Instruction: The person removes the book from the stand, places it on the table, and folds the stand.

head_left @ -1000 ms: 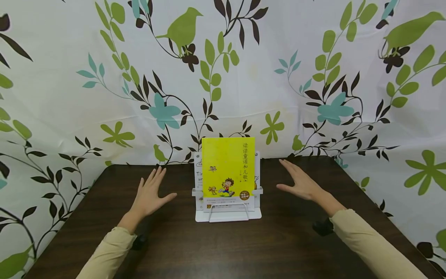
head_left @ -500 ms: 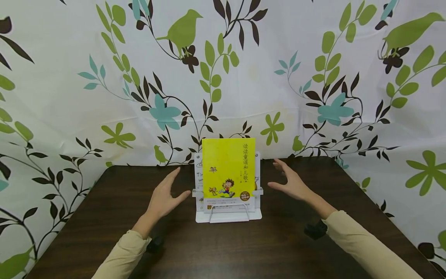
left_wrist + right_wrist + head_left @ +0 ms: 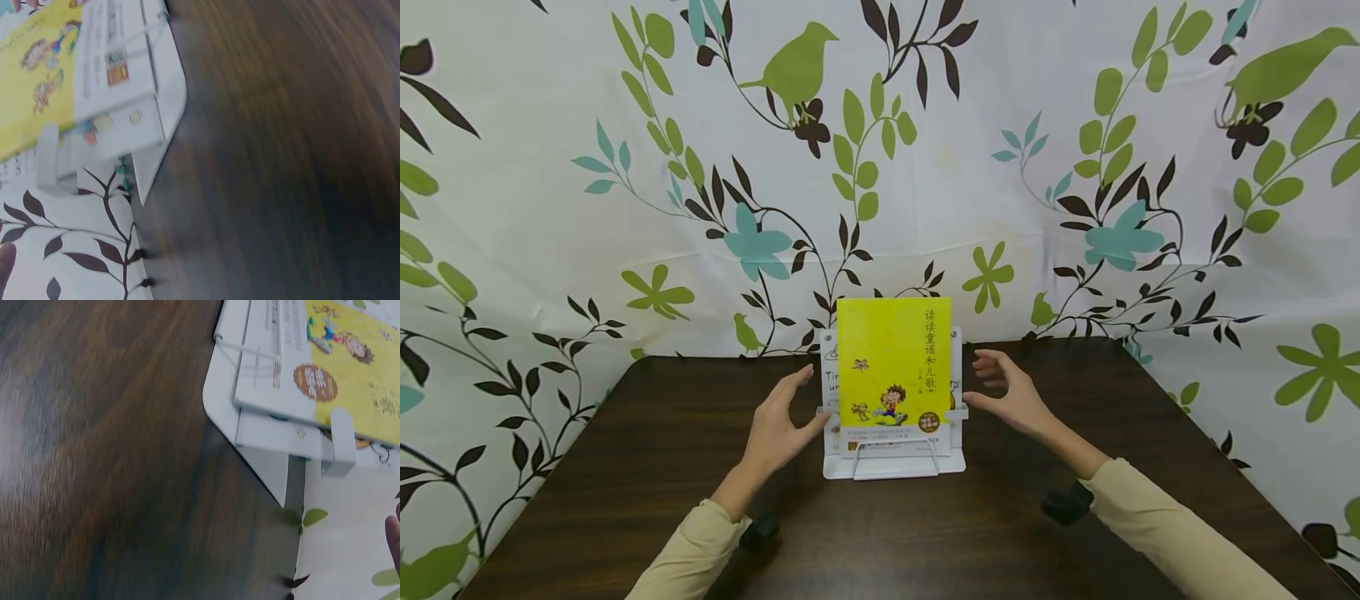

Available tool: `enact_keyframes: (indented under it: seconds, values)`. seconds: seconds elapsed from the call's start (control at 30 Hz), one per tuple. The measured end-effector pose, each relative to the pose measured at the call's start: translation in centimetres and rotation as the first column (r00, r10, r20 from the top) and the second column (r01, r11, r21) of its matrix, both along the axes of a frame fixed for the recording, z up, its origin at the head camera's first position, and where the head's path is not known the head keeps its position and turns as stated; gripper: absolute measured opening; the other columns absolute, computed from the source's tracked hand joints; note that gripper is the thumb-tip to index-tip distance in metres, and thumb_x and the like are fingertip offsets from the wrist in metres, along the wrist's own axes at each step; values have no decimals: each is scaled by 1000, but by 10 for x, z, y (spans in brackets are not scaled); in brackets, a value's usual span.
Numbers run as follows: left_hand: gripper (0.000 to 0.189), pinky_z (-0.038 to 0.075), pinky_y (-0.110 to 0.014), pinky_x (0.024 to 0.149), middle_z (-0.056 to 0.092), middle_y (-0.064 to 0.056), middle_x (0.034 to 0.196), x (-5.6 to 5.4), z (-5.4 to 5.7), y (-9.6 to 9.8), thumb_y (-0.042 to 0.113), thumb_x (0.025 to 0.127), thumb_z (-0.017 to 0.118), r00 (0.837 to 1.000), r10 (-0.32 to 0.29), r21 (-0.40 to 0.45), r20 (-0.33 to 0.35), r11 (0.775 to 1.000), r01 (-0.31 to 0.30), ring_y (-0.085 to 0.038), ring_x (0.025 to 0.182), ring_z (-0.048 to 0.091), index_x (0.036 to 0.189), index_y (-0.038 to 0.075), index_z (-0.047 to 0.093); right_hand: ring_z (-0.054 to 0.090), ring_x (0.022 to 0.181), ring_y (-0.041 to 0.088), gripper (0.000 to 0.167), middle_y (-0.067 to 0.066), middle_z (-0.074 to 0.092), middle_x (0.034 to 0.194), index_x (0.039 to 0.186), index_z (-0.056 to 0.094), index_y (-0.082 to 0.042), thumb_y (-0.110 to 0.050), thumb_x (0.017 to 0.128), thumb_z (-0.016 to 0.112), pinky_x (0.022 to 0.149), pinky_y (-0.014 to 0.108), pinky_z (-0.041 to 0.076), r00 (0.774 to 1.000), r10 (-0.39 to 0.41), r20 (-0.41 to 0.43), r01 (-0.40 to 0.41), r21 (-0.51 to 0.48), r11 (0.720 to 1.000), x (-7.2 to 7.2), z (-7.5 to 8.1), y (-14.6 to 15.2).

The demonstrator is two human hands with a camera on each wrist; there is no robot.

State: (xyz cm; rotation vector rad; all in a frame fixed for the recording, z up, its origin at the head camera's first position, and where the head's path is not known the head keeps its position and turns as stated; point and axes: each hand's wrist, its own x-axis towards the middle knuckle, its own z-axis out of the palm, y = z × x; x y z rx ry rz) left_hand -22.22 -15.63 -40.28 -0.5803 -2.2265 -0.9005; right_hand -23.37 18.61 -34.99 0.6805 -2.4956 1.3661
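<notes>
A yellow book (image 3: 887, 358) with a cartoon running child on its cover stands upright on a white book stand (image 3: 895, 468). Side clips and a wire loop at the bottom hold it at the front. My left hand (image 3: 775, 429) is beside the stand's left edge, fingers spread, thumb tip right at the clip. On the other side my right hand (image 3: 1011, 393) has its thumb close to the right clip and its fingers slightly bent. Neither hand holds anything. In the wrist views only fingertips (image 3: 5, 259) show at the edge, near the stand's clip (image 3: 340, 444).
The stand is on a dark wood table (image 3: 895, 542), toward its far edge. Behind it hangs a white cloth (image 3: 925, 167) printed with leaves, birds and flowers. Part of another printed book (image 3: 830, 375) shows behind the yellow one.
Both hands have moved inward from either side to the stand's edges, the left one by more. The right fingers have bent a little. The book and stand have stayed in place.
</notes>
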Motion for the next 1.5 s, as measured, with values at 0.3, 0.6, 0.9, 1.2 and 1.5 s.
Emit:
enact_keyframes:
  seconds: [0.3,0.6,0.9,1.2,1.5]
  values:
    - [60,52,-37,71,57,-14,111,1,0,22,3,73,73,995,-12,149,100,989,-3,-23,95,58,128,2,47,53,94,33,58,21,52,106,125,43,3,-8,75,72,79,46,47,1000,-16,15,17,-20,1000,-13,-26,-8]
    - [53,52,-38,72,56,-12,110,-4,-2,34,-3,75,68,994,-10,188,109,982,-11,-24,93,59,125,1,50,54,90,26,58,15,54,103,124,46,-1,-15,75,74,76,36,50,999,-45,6,45,-24,999,-21,-41,-12]
    - [49,52,-38,72,57,-12,106,-8,-5,41,-4,76,66,986,23,223,166,973,-60,-24,90,60,123,1,53,52,90,39,54,27,51,101,120,45,12,1,74,70,77,52,46,997,-71,18,72,-55,996,2,-15,-28]
    - [47,52,-37,69,58,-14,104,-10,-5,44,-6,75,65,983,16,290,185,955,-70,-25,86,60,121,-1,54,53,88,34,55,23,52,101,120,46,9,-1,73,72,76,47,48,996,-92,19,93,-68,993,-6,-30,-28]
    - [45,52,-35,67,58,-16,101,-12,-5,51,-7,75,65,975,26,346,219,932,-103,-25,84,60,119,-3,55,54,87,28,53,17,54,98,121,48,6,2,74,70,76,42,49,985,-167,49,171,-95,981,-14,-45,-37]
